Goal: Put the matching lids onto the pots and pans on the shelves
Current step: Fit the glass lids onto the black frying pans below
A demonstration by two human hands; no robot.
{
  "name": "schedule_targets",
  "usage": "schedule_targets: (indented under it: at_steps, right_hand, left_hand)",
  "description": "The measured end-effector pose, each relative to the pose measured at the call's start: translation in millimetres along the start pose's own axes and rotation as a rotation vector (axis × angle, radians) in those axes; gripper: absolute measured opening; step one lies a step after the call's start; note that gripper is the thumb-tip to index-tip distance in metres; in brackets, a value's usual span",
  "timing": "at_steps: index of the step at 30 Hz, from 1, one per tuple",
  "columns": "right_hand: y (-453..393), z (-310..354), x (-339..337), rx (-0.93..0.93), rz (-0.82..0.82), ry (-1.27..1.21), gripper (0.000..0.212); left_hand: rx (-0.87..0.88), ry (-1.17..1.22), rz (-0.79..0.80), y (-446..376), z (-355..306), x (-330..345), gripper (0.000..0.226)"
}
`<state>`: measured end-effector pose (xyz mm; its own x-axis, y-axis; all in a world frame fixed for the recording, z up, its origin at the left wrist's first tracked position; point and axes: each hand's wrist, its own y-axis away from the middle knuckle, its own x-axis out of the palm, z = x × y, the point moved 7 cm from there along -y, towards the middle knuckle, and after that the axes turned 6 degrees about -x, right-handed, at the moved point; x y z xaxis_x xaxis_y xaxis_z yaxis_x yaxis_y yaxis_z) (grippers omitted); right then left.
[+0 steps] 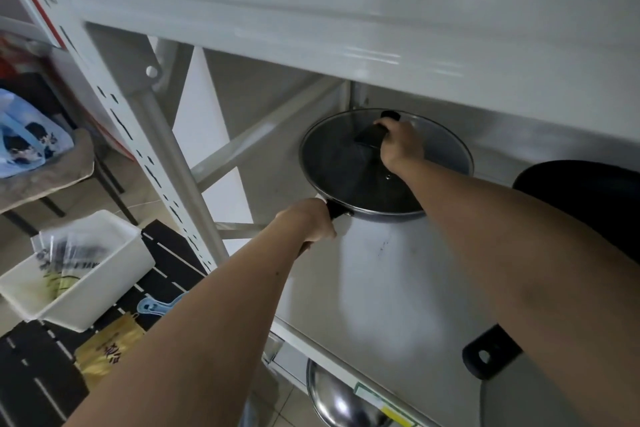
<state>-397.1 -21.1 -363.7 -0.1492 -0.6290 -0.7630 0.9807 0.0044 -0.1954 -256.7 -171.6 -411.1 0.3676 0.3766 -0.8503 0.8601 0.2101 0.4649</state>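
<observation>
A dark pan [388, 215] sits far back on the white shelf [381, 288]. A glass lid [339, 163] with a metal rim lies on top of it. My right hand [398, 146] grips the lid's black handle [369, 135] from above. My left hand [308, 222] is closed around the pan's black handle [335, 209] at the pan's front left. At the lower right another black pan handle [491, 352] sticks out from under my right forearm, next to a grey lid [512, 402].
A black pan [588, 198] stands at the right of the same shelf. The shelf above overhangs closely. A shiny steel pot [343, 402] shows on the level below. Left of the shelf post [173, 163], a white bin [86, 270], bags and a stool stand on the floor.
</observation>
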Motion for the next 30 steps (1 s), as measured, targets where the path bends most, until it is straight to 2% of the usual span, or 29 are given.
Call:
schedule_targets:
  at_steps: [4,6,9,11,13,15,18,21,24,27,30]
  right_hand:
    - [8,5,-5,-0.013,0.005,0.057,0.041]
    - [15,7,-9,-0.002,0.028,0.061,0.04]
    - [30,1,-26,0.056,0.004,0.007,0.044]
    - [47,-3,-51,0.052,-0.039,-0.005,0.046]
    - [74,-11,-81,0.077,-0.019,-0.005,0.043]
    - [109,-24,-113,0.146,0.041,-0.018,0.042]
    - [159,-59,-173,0.262,-0.096,0.031,0.036]
    - [208,-92,-220,0.303,-0.203,0.125,0.029]
    - [256,-116,-245,0.321,-0.225,0.218,0.041]
    - [301,-134,-248,0.299,-0.208,0.33,0.029]
    - [338,-157,-229,0.325,-0.057,0.535,0.029]
  left_hand:
    - [-0.011,-0.006,-0.009,2,1,1,0.016]
    - [-0.02,-0.052,-0.06,8,-1,-4,0.027]
    - [0.019,-0.178,-0.313,29,-31,-28,0.043]
    - [0.1,-0.133,-0.419,51,-71,-36,0.045]
    - [0.227,-0.089,-0.405,75,-119,-30,0.043]
    - [0.39,-0.093,-0.318,102,-164,-6,0.038]
    - [0.498,-0.069,-0.122,147,-206,39,0.038]
    - [0.503,-0.07,0.004,182,-226,85,0.045]
    - [0.471,-0.136,-0.121,192,-233,108,0.045]
    - [0.408,-0.204,-0.244,196,-228,119,0.045]
    - [0.329,-0.231,-0.26,190,-212,128,0.044]
